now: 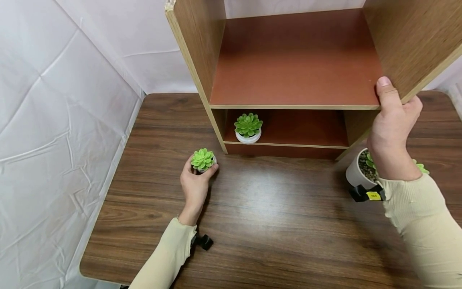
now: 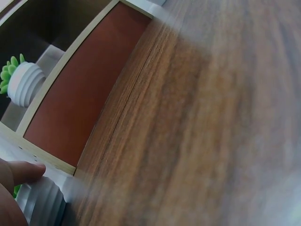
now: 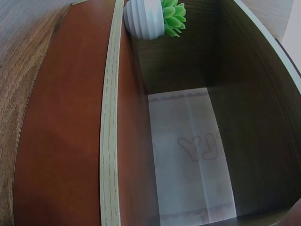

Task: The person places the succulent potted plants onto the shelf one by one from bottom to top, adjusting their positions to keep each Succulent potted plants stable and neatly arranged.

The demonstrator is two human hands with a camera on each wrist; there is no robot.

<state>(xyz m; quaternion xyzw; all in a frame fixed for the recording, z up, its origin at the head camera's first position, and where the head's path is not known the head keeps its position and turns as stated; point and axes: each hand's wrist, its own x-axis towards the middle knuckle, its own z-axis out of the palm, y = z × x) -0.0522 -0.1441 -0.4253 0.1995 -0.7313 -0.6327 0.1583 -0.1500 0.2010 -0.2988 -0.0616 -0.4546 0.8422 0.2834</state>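
My left hand [image 1: 195, 182] holds a small potted succulent [image 1: 203, 159] at the table, left of the shelf unit; its ribbed white pot [image 2: 41, 201] shows beside my fingers in the left wrist view. Another succulent in a white pot [image 1: 248, 127] stands at the left end of the lower shelf, seen also as a pot [image 3: 144, 19] in the right wrist view. My right hand [image 1: 395, 124] grips the front edge of the unit's right side panel, thumb on the inner side by the middle shelf [image 1: 296, 60].
A larger white pot [image 1: 357, 172] with pebbles and a green plant stands on the wooden table [image 1: 252, 241], partly hidden under my right wrist. White sheeting [image 1: 54, 120] hangs at the left and behind the unit.
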